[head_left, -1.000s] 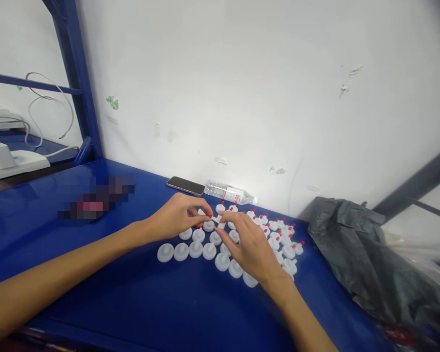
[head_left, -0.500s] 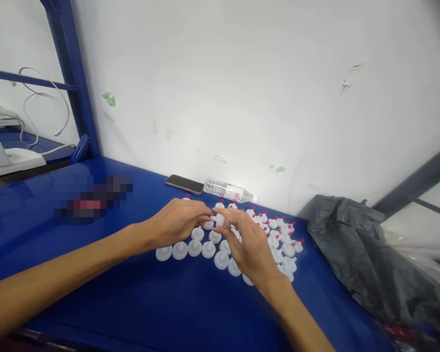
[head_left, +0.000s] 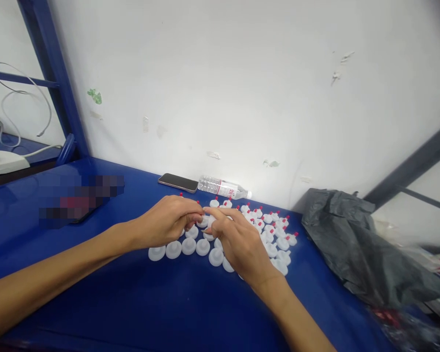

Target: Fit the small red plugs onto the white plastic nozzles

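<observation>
My left hand (head_left: 170, 220) is closed in a pinch above the caps, its fingertips meeting those of my right hand. A small red tip was visible in that pinch a moment ago; now the fingers mostly cover it. My right hand (head_left: 240, 244) grips a white nozzle cap (head_left: 211, 221), largely hidden behind its fingers. Beneath both hands stand several rows of white nozzle caps (head_left: 173, 250) on the blue table (head_left: 132, 303). Those towards the back and right wear red tips (head_left: 275, 215); the front row shows plain white nozzles.
Along the wall lie a phone (head_left: 178, 182) and a clear plastic bottle (head_left: 223, 187). A dark plastic bag (head_left: 348, 239) slumps over the right side. A blurred-out dark item (head_left: 80, 200) is at the left, near a blue metal post (head_left: 55, 73).
The view has shifted slightly, moving the scene leftward. My right fingers have curled further over the white nozzle cap, and the red tip between my left fingers is less visible.
</observation>
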`<state>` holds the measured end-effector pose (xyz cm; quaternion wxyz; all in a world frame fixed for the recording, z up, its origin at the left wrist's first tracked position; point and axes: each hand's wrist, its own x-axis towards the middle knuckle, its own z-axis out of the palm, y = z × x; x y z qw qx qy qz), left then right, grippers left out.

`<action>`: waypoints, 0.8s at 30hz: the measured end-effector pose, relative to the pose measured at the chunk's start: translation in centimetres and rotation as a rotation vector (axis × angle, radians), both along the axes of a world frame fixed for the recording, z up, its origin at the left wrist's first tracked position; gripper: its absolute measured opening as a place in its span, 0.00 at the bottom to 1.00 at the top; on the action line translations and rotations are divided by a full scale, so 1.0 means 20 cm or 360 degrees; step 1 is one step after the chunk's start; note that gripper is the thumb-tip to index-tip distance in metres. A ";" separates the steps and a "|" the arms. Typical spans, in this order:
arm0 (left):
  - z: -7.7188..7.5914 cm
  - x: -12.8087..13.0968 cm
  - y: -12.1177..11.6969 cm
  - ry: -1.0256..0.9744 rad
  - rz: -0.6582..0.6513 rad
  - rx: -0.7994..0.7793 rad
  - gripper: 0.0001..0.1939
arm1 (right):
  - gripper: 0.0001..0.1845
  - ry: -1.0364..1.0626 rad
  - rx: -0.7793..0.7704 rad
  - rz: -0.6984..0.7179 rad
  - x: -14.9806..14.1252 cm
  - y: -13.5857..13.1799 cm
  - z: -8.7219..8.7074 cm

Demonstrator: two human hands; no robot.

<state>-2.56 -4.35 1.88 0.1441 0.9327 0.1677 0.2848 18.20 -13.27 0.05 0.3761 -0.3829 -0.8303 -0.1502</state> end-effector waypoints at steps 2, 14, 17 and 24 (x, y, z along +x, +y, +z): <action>0.00 0.00 0.00 0.0018 -0.0010 -0.0023 0.18 | 0.19 -0.0056 0.0024 -0.0004 0.00 0.00 0.00; 0.02 -0.02 0.10 0.0161 0.0201 -0.0066 0.16 | 0.28 -0.0289 -0.0063 -0.0205 0.04 0.05 0.04; 0.00 -0.09 0.17 0.0328 0.0328 0.0038 0.12 | 0.32 -0.0331 -0.0185 -0.0350 0.08 0.06 0.04; 0.00 -0.21 0.24 0.0705 0.0409 -0.0262 0.06 | 0.29 -0.0251 -0.0417 -0.0457 0.13 0.08 0.01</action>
